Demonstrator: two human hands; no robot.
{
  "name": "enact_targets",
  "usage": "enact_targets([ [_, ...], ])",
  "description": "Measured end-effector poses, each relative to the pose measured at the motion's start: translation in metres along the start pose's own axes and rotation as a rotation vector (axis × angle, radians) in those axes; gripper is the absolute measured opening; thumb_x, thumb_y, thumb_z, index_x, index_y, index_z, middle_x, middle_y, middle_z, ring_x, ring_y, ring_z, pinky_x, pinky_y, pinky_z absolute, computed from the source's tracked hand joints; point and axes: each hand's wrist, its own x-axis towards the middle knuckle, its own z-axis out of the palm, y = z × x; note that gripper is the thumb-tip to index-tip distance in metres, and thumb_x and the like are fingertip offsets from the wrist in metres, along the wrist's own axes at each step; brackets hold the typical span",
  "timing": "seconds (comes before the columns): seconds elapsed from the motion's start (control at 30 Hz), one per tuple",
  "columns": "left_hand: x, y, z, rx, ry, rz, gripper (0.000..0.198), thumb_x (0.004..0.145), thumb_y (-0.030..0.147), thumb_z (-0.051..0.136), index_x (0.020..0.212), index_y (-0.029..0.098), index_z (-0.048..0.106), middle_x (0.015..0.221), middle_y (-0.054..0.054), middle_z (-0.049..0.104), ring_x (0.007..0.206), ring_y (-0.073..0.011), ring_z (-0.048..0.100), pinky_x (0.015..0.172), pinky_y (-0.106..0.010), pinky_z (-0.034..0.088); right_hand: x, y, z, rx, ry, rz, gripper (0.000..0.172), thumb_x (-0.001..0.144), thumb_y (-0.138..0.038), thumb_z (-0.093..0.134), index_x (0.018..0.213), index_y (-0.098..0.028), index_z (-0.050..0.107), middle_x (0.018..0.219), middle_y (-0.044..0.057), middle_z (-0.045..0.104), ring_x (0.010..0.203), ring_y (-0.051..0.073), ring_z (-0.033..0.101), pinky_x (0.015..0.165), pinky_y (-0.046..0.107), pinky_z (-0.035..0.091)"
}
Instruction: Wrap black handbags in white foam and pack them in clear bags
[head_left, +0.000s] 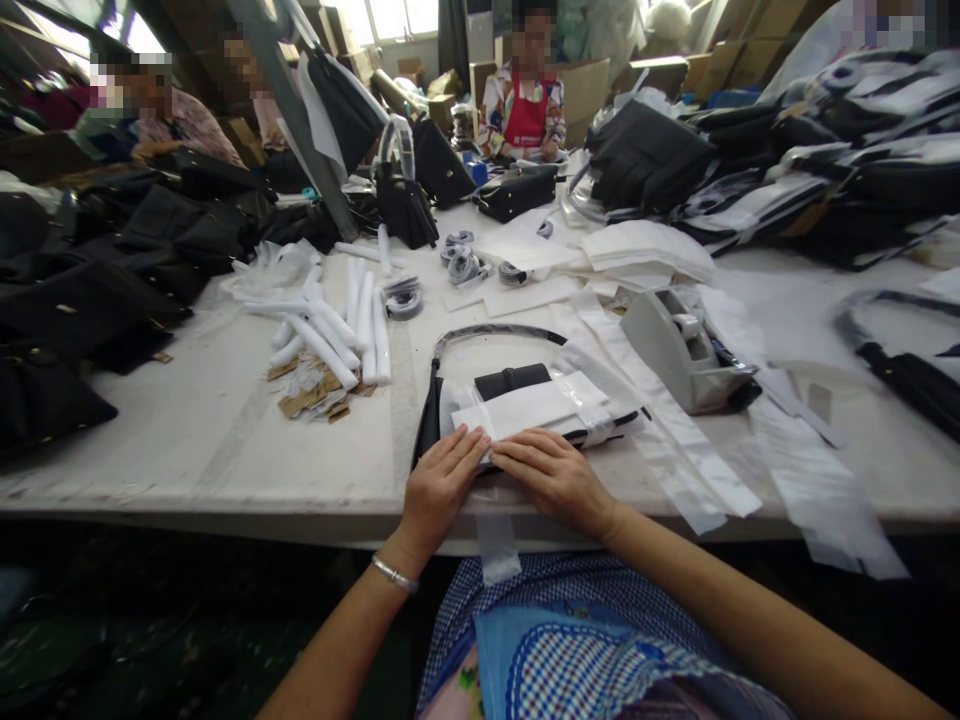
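A black handbag [427, 418] lies at the table's front edge, its wrapped handle [499, 331] arching away from me. White packing paper [517, 405] covers part of it, with clear plastic at the right end. My left hand [448, 482] lies flat on the near edge of the paper, fingers stretched and together. Close beside it, my right hand [559, 478] presses on the same edge, its fingers extended and fingertips almost meeting the left ones. The paper's near edge is partly hidden under both hands. A clear strip [499, 548] hangs over the table edge below them.
A grey tape dispenser [667, 350] stands right of the bag beside long white strips [690, 460]. White foam rolls [322, 330] and brown paper scraps [311, 388] lie left. Black bags [97, 300] pile up on both sides. A person in a red apron [525, 115] sits opposite.
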Motion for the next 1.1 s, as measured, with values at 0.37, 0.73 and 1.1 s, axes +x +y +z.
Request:
enact_targets([
  [0.37,-0.002,0.003,0.001,0.021,-0.008,-0.026,0.049,0.095,0.011,0.054,0.143,0.022,0.049,0.137,-0.008,0.063,0.135,-0.0240,0.050,0.106,-0.043,0.049,-0.036,-0.040,0.034,0.040,-0.145,-0.116,0.026,0.098,-0.016,0.053,0.122,-0.017,0.064,0.133,0.008,0.065,0.129,0.024,0.056,0.111,0.048,0.045],
  [0.73,-0.007,0.007,0.009,0.070,0.040,-0.052,0.051,0.094,0.007,0.054,0.143,0.021,0.050,0.135,-0.008,0.064,0.134,-0.0235,0.052,0.105,-0.043,0.048,-0.025,-0.059,0.033,0.304,0.091,0.043,0.023,0.102,-0.017,0.044,0.103,-0.018,0.067,0.097,0.005,0.078,0.094,0.017,0.074,0.091,0.032,0.059],
  [1.1,-0.007,0.011,0.009,0.117,0.021,-0.062,0.049,0.094,0.007,0.053,0.141,0.021,0.052,0.136,-0.010,0.063,0.134,-0.0253,0.051,0.104,-0.043,0.048,0.010,-0.038,-0.011,0.355,0.052,-0.029,0.024,0.103,-0.019,0.045,0.104,-0.020,0.069,0.097,0.004,0.078,0.091,0.014,0.073,0.087,0.029,0.056],
])
